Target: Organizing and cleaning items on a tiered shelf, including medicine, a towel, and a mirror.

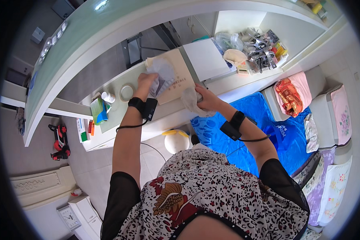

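My left hand point(147, 83) grips a thin translucent plastic bag point(162, 68), which lies crumpled over a cream paper folder point(175, 87) bearing writing. The folder rests on the pale counter point(117, 111). Bunched in my right hand point(208, 97) is a whitish cloth point(191, 100), held at the counter's front edge beside the folder's lower right corner. Whether something is wrapped inside the cloth is hidden by my fingers. Each wrist wears a black strap with a small device and a cable.
Left along the counter are a tape roll point(127, 92), a white bottle point(108, 97) and a green box point(99, 110). A white board point(204, 58) and a clear container of metal utensils point(261, 51) stand right. A curved upper shelf point(114, 22) overhangs; a blue sheet point(243, 150) covers the floor.
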A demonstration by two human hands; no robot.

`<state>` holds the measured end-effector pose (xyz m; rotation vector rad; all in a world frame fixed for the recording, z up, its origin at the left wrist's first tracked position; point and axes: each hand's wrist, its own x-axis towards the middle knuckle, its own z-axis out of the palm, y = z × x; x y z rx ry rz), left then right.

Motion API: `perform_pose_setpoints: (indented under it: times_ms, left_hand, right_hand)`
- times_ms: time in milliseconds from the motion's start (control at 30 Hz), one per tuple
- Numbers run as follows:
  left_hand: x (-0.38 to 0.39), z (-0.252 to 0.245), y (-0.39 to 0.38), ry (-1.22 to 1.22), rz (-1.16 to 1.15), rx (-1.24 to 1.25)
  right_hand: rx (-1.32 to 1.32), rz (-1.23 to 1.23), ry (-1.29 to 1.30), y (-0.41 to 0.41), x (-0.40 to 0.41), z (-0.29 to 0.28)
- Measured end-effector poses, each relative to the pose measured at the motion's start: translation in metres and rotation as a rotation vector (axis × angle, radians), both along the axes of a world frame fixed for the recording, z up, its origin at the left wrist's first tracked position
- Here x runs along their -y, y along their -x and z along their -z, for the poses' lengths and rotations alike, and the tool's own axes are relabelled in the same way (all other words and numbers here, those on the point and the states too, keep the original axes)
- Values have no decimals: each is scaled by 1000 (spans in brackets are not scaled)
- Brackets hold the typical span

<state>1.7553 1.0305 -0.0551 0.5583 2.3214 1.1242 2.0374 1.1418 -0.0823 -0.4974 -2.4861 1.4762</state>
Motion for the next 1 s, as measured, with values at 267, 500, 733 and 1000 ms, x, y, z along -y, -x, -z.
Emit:
perform_pose_setpoints:
  times_ms: [267,500,733,1000]
  left_hand:
    - [8,-39,-16,-311,91,665]
    - [10,-5,23,-289,50,849]
    - [87,-32,27,-675,-105,825]
    - [205,-90,19,-755,-257,675]
  right_hand:
    - [-12,11,110,-6,-5,-2]
    - [-43,-22,216,-4,-3,-10]
    - [-87,264,56,-5,9,-45]
    - [255,170,-634,49,63,-38]
